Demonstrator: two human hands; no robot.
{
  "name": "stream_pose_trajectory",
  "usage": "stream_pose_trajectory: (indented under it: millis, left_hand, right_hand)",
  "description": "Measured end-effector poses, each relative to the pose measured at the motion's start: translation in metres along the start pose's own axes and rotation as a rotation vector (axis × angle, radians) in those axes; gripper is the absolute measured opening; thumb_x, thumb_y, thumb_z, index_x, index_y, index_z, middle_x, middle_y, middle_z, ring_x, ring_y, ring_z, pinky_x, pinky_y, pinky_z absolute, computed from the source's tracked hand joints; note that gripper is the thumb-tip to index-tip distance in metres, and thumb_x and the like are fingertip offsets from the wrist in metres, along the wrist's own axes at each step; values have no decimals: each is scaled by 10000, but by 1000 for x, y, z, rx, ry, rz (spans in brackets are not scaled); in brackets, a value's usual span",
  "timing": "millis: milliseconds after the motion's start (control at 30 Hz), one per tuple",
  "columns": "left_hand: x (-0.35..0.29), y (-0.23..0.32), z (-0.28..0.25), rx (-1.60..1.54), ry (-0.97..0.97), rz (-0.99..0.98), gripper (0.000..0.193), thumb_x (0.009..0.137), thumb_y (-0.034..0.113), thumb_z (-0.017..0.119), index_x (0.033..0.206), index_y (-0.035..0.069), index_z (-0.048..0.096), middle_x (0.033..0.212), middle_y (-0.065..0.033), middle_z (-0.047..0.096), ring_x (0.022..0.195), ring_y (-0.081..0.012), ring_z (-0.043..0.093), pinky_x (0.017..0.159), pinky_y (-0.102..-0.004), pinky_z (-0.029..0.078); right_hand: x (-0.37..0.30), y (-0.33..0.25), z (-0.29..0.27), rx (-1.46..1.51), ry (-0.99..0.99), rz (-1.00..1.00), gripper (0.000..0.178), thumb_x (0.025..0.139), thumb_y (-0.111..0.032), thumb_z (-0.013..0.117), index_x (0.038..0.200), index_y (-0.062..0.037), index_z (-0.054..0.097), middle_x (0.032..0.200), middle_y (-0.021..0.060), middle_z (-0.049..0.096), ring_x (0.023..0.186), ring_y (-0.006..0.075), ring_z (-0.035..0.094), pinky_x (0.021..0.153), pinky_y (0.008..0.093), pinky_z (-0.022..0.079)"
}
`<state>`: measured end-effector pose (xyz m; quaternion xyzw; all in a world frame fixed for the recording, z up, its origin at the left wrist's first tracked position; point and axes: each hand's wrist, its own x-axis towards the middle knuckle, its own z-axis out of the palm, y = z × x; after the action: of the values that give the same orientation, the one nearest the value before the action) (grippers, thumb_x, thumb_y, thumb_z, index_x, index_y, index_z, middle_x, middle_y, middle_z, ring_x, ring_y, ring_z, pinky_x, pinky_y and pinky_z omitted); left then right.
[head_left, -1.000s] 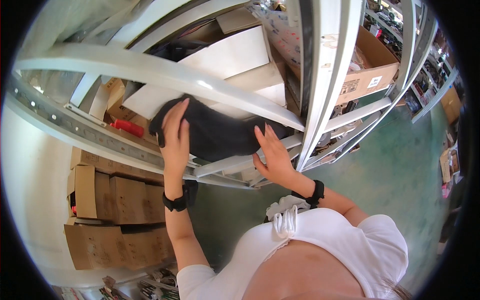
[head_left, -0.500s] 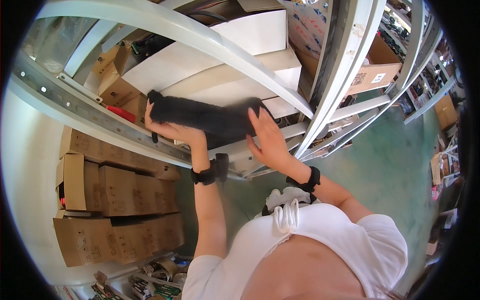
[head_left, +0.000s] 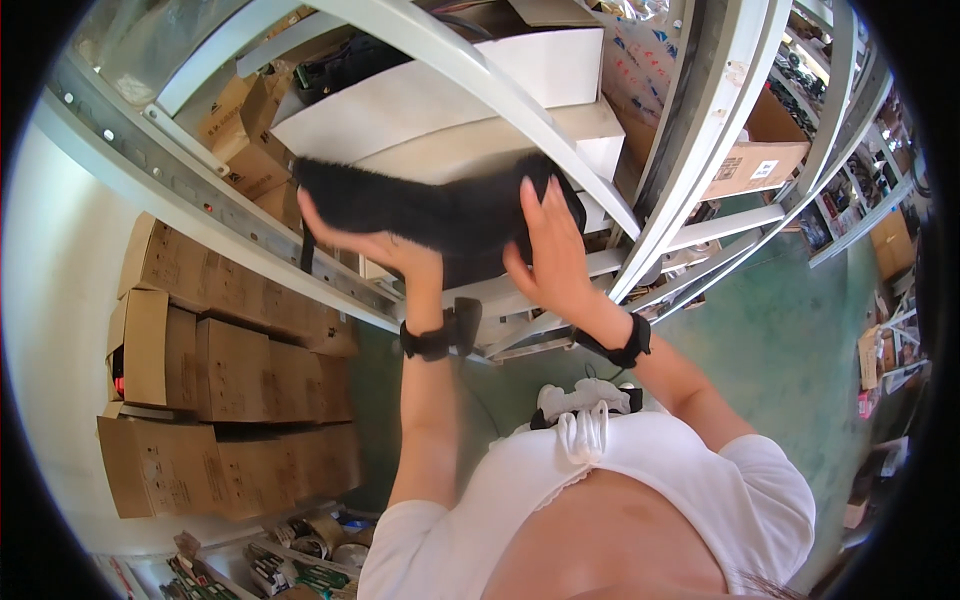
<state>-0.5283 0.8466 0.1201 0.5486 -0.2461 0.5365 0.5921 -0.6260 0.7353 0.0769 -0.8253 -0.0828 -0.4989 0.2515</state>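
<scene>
White-coated metal was noted in the shelving frame [head_left: 480, 78], a rail of which was angled beyond the hands and close above the right hand [head_left: 555, 245]; a knuckle or the load could, it was judged, be knocked there if the reach were raised carelessly. Brown cardboard cartons [head_left: 235, 370], square-edged and matt, were found stacked below and to the left of the left hand [head_left: 385, 250], well apart from it. Smooth white boxes [head_left: 555, 75] were seated just beyond both hands; these could be nudged or scuffed if the load were pushed outward.

Between the hands, a long black bundle [head_left: 440, 215] was held crosswise, soft-looking and fuzzy along its upper edge, with a sagging middle. A drop was judged possible if either end were let slip, since its limp shape offered little to grip. The hands were well apart: the left was cupped under the near edge, its hidden fingers not assessable; the right was laid on its end with fingers straight and thumb spread. Black wrist bands [head_left: 428, 346] were worn below both hands. A thin dark strap [head_left: 307, 250] was seen hanging beside the left fingertips, where snagging on the frame was considered possible.
</scene>
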Motion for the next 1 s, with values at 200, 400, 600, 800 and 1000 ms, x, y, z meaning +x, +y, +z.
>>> stream_pose_trajectory:
  millis: [200,400,600,800,1000]
  left_hand:
    - [-84,-41,-15,499,-236,25,636,777,120,468,1332,-7,185,1358,-306,137,1267,-449,108,1031,-501,97]
    - [-145,-10,-47,580,-659,-75,651,710,39,436,1294,-88,177,1293,-301,245,1250,-479,112,1006,-566,84]
    - [-131,-3,-35,306,-632,15,641,750,76,426,1319,-49,160,1312,-311,209,1234,-511,107,982,-601,70]
    - [-100,6,5,152,-534,81,573,783,102,421,1302,-38,222,1262,-273,315,1241,-499,120,973,-612,70]
    - [-171,6,-18,184,-763,-167,472,772,146,435,1208,-26,378,1211,-280,388,1112,-472,361,892,-553,283]
  right_hand:
    - [-21,13,21,-184,-240,-87,641,651,-77,576,1254,-48,359,1138,165,472,1160,311,379,980,442,281]
    - [-73,27,18,-232,-485,-2,686,653,-149,624,1270,-55,339,1181,149,463,1182,281,368,1009,420,254]
    - [-53,24,8,8,-209,-28,619,664,25,507,1248,45,303,1139,272,428,1138,438,361,991,525,238]
    - [-11,15,0,-58,-42,72,536,694,-40,507,1212,13,383,1095,211,490,1159,371,374,981,488,264]
    - [-68,39,-6,-37,-314,80,519,706,-111,582,1183,20,423,1177,169,479,1148,358,400,987,447,291]
